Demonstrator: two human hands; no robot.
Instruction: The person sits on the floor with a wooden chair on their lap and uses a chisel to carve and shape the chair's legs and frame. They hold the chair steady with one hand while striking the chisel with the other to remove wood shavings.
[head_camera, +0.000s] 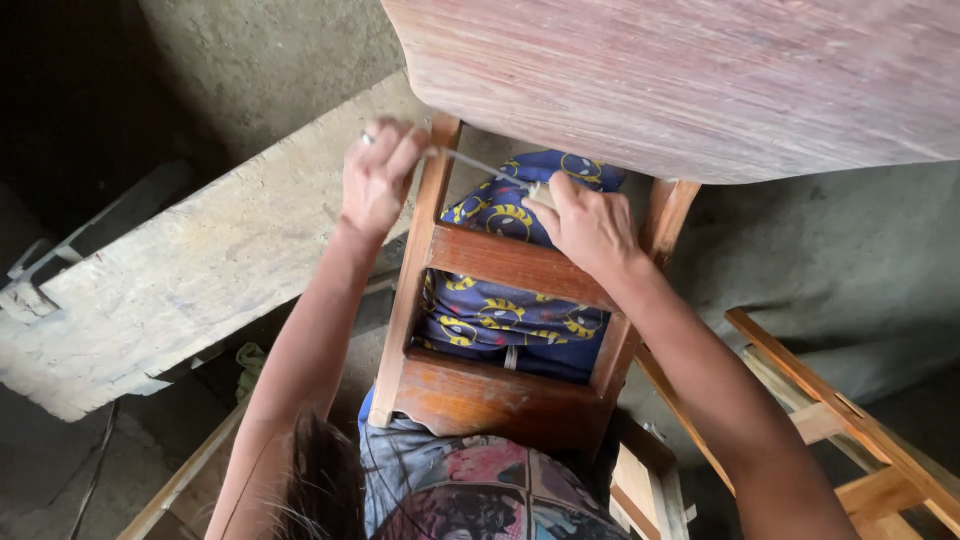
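Head view, looking straight down. Wooden chair frame (500, 330), reddish-brown, varnished, standing between the person's knees: two upright legs joined by an upper cross rail (510, 265) and a lower, broader rail (490, 395). Above it, filling the top of the view, the underside of a wide reddish wooden panel (700, 80), grain running across; whether it is joined to the frame cannot be told. Left hand (378, 178), clenched, knuckles up, a ring on one finger, resting against the top of the left upright and gripping one end of a thin pale cord (478, 164). Cord runs taut from that fist, across the upright, to the right hand (590, 225). Right hand closed around the cord's other end, fingers curled inward, set just above the upper cross rail near the right upright. Blue cloth with yellow round patterns (500, 305), seen through the frame's opening, lies behind the rails on the person's lap. Patterned shirt (480, 490), grey with pink and dark print, at the bottom edge. Rough pale plank (190, 270) lying aslant on the left, well apart from the frame. Light unvarnished wooden frame pieces (850, 430) at lower right, on the concrete floor (850, 270).
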